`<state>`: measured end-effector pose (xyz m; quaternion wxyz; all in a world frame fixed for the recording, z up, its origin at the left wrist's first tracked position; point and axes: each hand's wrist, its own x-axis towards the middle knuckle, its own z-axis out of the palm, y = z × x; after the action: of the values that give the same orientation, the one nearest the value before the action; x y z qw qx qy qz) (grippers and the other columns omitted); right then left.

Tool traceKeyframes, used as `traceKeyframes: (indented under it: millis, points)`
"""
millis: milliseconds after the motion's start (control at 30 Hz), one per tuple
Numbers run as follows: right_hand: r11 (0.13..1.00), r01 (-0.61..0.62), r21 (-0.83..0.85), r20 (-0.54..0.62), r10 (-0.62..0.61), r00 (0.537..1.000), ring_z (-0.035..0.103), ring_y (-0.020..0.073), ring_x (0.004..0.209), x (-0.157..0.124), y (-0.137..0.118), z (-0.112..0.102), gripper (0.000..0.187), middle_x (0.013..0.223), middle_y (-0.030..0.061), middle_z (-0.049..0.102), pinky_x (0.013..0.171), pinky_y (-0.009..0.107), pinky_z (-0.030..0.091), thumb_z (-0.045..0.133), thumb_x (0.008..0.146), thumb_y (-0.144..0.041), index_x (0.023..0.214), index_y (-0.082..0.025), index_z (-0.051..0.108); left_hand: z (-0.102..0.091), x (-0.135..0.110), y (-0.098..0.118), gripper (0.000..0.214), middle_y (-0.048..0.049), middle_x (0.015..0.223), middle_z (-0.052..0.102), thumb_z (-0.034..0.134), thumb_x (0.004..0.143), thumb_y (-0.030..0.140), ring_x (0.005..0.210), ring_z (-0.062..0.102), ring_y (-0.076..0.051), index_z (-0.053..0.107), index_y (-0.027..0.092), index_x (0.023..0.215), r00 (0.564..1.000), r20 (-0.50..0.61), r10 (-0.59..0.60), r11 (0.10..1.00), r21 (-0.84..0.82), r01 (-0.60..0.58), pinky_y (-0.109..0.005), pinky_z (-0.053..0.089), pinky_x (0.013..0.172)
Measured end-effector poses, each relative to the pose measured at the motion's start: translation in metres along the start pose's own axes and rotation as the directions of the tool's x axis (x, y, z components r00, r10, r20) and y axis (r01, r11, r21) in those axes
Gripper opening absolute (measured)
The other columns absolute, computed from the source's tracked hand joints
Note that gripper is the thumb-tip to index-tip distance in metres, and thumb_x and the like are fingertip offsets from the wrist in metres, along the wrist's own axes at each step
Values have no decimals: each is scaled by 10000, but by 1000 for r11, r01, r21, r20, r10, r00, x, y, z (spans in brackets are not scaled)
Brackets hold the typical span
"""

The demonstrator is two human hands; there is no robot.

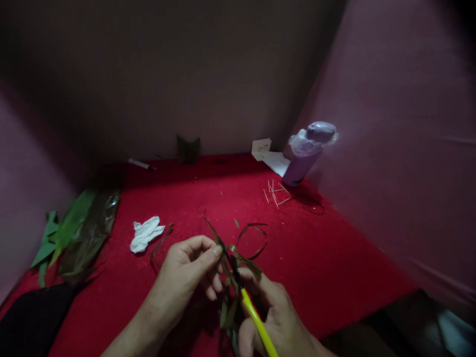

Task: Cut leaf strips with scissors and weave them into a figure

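My left hand (189, 270) is closed, thumb and forefinger pinching a narrow brownish-green leaf strip (211, 229). In my right hand (273, 307) are yellow-handled snips (256, 317), with some red on the handle and a dark, narrow head. That head lies against the strip close to my left fingertips; whether its blades are apart I cannot tell. Another curled piece of leaf strip (243, 260) bends over the right fingers, and more strips (227, 307) hang down between the hands. Just beyond them, a thin looped strip (266, 243) rests on the red cloth (334, 263).
Crumpled white tissue (146, 234) lies left of my hands. Farther left are green leaves (78, 210) and a dark plastic sheet (91, 238). Several toothpicks (274, 191), a purple bottle (302, 163) and white papers (275, 161) are at back right. A white pen-like tube (140, 164) lies at back left.
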<state>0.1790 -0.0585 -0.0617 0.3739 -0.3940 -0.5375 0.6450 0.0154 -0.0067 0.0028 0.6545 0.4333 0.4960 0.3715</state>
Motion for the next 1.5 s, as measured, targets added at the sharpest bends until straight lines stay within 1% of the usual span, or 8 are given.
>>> traceKeyframes:
  millis: [367, 567, 867, 1067, 1200, 1333, 1400, 1500]
  points:
    - [999, 18, -41, -26, -19, 999, 600, 148, 579, 3, -1, 3, 531, 676, 12, 618, 524, 226, 490, 691, 695, -434, 1128, -176, 523, 0, -1, 0, 244, 11, 469, 597, 613, 765, 345, 368, 522, -76, 551, 159, 621, 1000, -2, 5, 1000, -9, -5, -162, 421, 375]
    - [999, 19, -36, 1, -19, 1000, 599, 149, 550, 1, -2, 1, 653, 611, -15, 584, 567, 247, 499, 713, 688, -399, 1231, -169, 433, -1, 1, -1, 232, 12, 470, 599, 593, 785, 329, 370, 518, -71, 550, 156, 636, 1000, 8, 6, 1000, 6, -6, -158, 417, 379]
    - [998, 70, -5, -19, -70, 997, 614, 150, 589, 4, -9, 2, 699, 842, 47, 629, 574, 250, 512, 741, 641, -425, 1227, -190, 440, -1, -2, 0, 246, 13, 461, 590, 576, 796, 335, 386, 520, -76, 552, 155, 631, 1000, 25, 1, 999, 45, -2, -166, 418, 390]
    - [996, 71, -48, -39, -72, 997, 601, 153, 607, 2, 2, 2, 512, 712, 32, 637, 563, 235, 490, 644, 736, -482, 1132, -183, 520, -1, 1, -4, 238, 13, 474, 600, 571, 798, 338, 382, 520, -76, 556, 156, 645, 1000, 31, 2, 999, 33, -3, -169, 426, 390]
    - [993, 112, -45, -92, -116, 989, 546, 132, 542, 4, 8, 1, 549, 688, 26, 618, 483, 219, 434, 626, 697, -587, 1064, -183, 561, -2, 2, -5, 242, 11, 465, 600, 569, 800, 342, 372, 518, -77, 554, 158, 644, 1000, 27, -3, 999, 39, 2, -171, 423, 390]
    - [983, 90, -161, -213, -124, 969, 474, 100, 497, 13, -15, -18, 370, 593, -28, 534, 460, 196, 387, 661, 716, -493, 923, -195, 588, -3, 3, -3, 233, 13, 466, 601, 578, 795, 333, 368, 518, -76, 555, 158, 642, 999, -29, 27, 1000, 16, -26, -165, 411, 383]
    - [957, 135, -256, -350, -222, 910, 469, 99, 548, 25, -36, -35, 360, 649, -31, 519, 481, 192, 386, 686, 703, -445, 934, -196, 567, -5, 4, -3, 225, 13, 487, 609, 583, 792, 333, 379, 525, -79, 557, 162, 648, 996, -68, 55, 998, -10, -56, -171, 415, 391]
    - [928, 104, -358, -348, -236, 907, 439, 85, 485, 53, -71, -64, 411, 629, -38, 510, 408, 183, 329, 650, 721, -482, 988, -194, 530, -9, 7, -4, 220, 2, 537, 632, 594, 786, 332, 408, 547, -87, 566, 160, 653, 987, -112, 112, 993, -25, -115, -178, 420, 401]
